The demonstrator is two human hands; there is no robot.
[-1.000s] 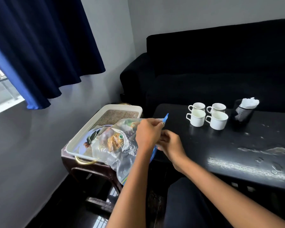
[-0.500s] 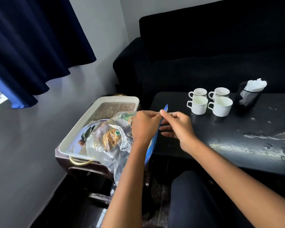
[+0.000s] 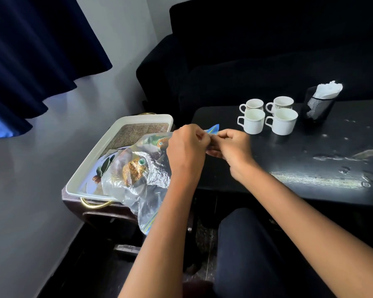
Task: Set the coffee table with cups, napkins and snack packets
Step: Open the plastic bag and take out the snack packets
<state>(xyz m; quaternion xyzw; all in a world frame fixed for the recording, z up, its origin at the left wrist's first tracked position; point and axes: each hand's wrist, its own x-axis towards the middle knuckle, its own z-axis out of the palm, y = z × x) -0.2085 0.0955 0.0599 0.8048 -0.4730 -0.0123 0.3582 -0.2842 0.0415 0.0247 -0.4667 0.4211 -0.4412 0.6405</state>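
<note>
Now right hand (image 3: 230, 150) up beside left hand (image 3: 186, 147) — both grips pinching blue top edge of clear zip bag (image 3: 142, 175), a second ago right sat lower. Bag over white tray (image 3: 116, 134), beside worktop (image 3: 310, 168). Snack packets inside — seal-opening likely next.

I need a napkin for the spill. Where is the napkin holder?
In the head view, the black mesh napkin holder stands on the coffee table at its far right, just right of the four white cups, before the dark sofa.
</note>
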